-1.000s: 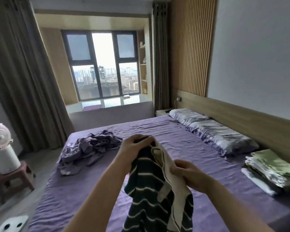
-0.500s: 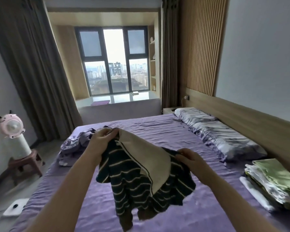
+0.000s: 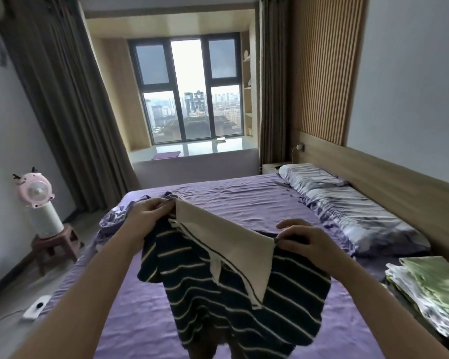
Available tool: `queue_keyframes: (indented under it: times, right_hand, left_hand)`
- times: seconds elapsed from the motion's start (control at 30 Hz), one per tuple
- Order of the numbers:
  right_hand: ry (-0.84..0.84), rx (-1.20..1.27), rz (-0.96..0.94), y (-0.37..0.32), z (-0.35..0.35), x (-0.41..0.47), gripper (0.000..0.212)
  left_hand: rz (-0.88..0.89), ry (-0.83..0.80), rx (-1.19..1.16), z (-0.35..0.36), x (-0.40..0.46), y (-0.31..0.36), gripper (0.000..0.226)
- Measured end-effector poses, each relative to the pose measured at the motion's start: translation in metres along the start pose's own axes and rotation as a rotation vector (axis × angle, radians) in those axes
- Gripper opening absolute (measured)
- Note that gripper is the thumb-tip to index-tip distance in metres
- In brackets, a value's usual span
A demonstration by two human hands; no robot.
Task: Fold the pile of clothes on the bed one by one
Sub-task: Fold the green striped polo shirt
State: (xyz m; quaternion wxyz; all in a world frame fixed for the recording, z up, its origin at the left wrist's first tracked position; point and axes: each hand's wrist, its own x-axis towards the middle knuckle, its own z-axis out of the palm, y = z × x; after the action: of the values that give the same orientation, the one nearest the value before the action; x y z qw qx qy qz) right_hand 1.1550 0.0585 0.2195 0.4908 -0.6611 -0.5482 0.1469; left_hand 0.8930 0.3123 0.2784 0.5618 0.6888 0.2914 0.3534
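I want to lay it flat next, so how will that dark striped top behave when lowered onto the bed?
Probably floppy: the striped top sags freely below the left hand and right hand. Its knit looks fairly thick, so likely not slippery. The cream collar may flop over.

Bed (image 3: pixel 244 200), purple sheet: crumpled clothes pile (image 3: pixel 114 216) at far left edge, two pillows (image 3: pixel 347 211) along headboard, folded stack (image 3: pixel 430 294) at right.

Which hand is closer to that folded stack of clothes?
Right. The right hand grips the striped shirt just left of the folded stack; the left hand is farther away.
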Motion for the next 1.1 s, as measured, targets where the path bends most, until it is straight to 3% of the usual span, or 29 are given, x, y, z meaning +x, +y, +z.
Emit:
queue_keyframes:
  times: [0.13,0.23,0.4,0.77,0.9,1.0,1.1]
  right_hand:
    - [0.151,0.256,0.047,0.022,0.012,0.003,0.011]
    - [0.173,0.251,0.148,0.041,0.022,0.01,0.019]
    - [0.21,0.358,0.244,0.064,0.022,0.039,0.014]
    - [0.316,0.373,0.274,0.111,0.006,0.123,0.015]
    - [0.368,0.263,0.267,0.127,0.014,0.128,0.023]
    - [0.407,-0.023,0.238,0.14,0.026,0.129,0.016]
    - [0.419,-0.263,0.124,0.152,0.035,0.126,0.011]
  left_hand:
    - [-0.05,-0.099,0.022,0.019,-0.002,-0.029,0.01]
    - [-0.078,-0.106,0.121,0.028,0.004,-0.056,0.009]
    - [-0.037,-0.054,0.244,0.031,0.038,-0.086,0.007]
    - [0.085,-0.109,0.306,0.022,0.153,-0.107,0.007]
    - [0.104,-0.211,0.342,0.028,0.164,-0.123,0.022]
    - [0.099,-0.258,0.372,0.032,0.16,-0.136,0.039]
    - [0.057,-0.268,0.432,0.031,0.148,-0.148,0.035]
